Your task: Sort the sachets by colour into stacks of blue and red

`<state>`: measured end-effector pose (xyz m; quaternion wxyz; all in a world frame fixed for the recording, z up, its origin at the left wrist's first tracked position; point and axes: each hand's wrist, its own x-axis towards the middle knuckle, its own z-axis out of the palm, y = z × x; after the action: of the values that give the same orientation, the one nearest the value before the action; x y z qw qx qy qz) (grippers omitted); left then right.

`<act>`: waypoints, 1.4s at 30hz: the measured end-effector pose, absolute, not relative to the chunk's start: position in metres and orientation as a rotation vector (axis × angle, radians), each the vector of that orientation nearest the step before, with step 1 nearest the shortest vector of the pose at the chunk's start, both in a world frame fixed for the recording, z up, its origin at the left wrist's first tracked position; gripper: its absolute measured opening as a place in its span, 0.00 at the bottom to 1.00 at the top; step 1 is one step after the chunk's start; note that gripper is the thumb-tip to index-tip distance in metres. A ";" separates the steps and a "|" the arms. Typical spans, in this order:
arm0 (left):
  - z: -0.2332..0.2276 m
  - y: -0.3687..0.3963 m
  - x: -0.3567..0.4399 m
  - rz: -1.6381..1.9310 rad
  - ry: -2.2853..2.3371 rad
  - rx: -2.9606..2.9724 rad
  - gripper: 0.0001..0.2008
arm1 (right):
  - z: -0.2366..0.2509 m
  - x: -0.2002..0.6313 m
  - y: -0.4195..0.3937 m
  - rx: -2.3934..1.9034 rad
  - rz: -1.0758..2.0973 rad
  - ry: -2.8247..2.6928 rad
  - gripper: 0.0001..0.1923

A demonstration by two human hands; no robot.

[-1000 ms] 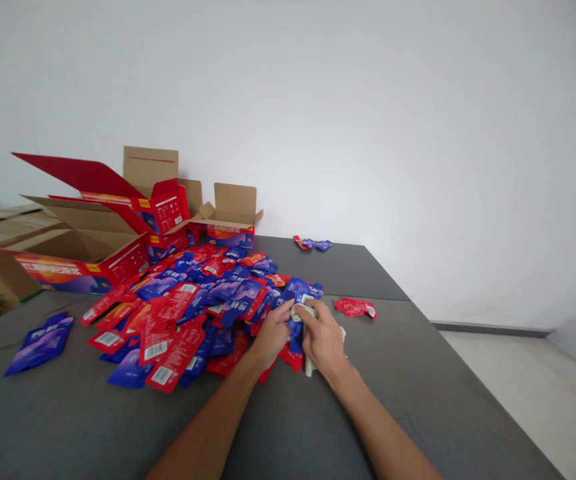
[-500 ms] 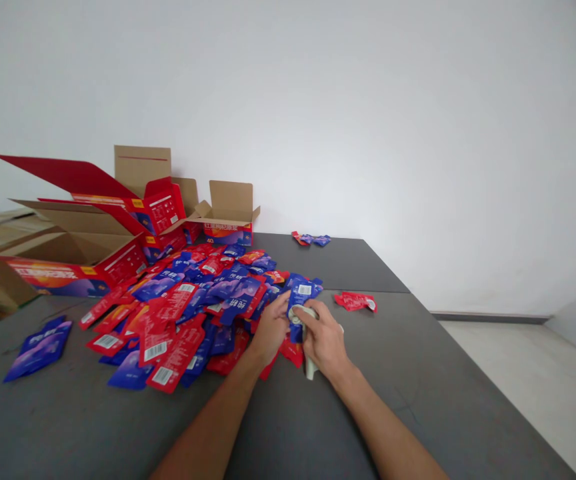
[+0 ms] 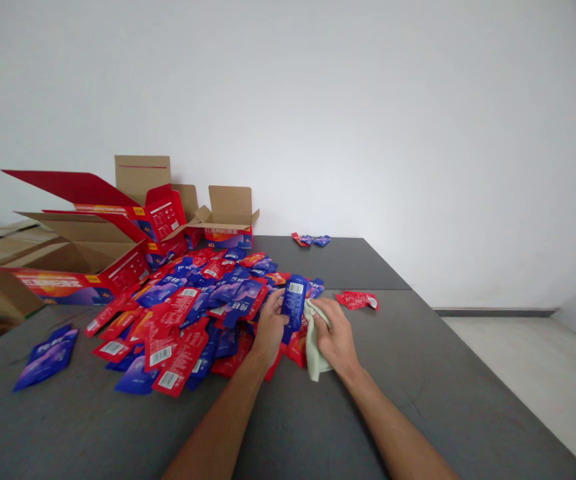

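Head view, left hand: the left hand (image 3: pixel 271 325) is closed on a flat blue foil pouch with a white barcode label (image 3: pixel 294 301), held upright at the near right fringe of the pile; the grip is clamped on the pouch's left edge.
Head view, right hand: the right hand (image 3: pixel 335 335) is closed on a pale green soft cloth (image 3: pixel 313 343), which is pressed against the pouch's right side and hangs down to the desk.
Handling: the pouch is judged light, thin, flexible and somewhat slick; it is best taken by its side edges or sealed rim. The cloth is limp and is easily bunched in the palm.
Pile: a heap of red and blue foil pouches (image 3: pixel 188 313) is spread over the dark grey desk (image 3: pixel 418 373), left of and beyond the hands.
Boxes: open red-printed cardboard cartons (image 3: pixel 98 247) are stood at the far left.
Strays: a single red pouch (image 3: pixel 358 301) lies just right of the hands; a few more (image 3: pixel 312 240) lie by the far edge.
Open room: bare desk is seen near and right of the hands; the right edge drops to the floor.
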<state>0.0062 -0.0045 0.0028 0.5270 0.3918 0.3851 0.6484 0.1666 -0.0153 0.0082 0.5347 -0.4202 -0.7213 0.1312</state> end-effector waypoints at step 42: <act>0.009 -0.012 0.019 1.421 0.792 0.824 0.23 | 0.010 0.155 -0.032 -1.103 0.199 -1.940 0.24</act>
<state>0.0186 -0.0116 0.0090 0.6123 0.3574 0.3434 0.6160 0.1547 -0.0322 0.0096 0.4354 -0.4431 -0.7795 0.0801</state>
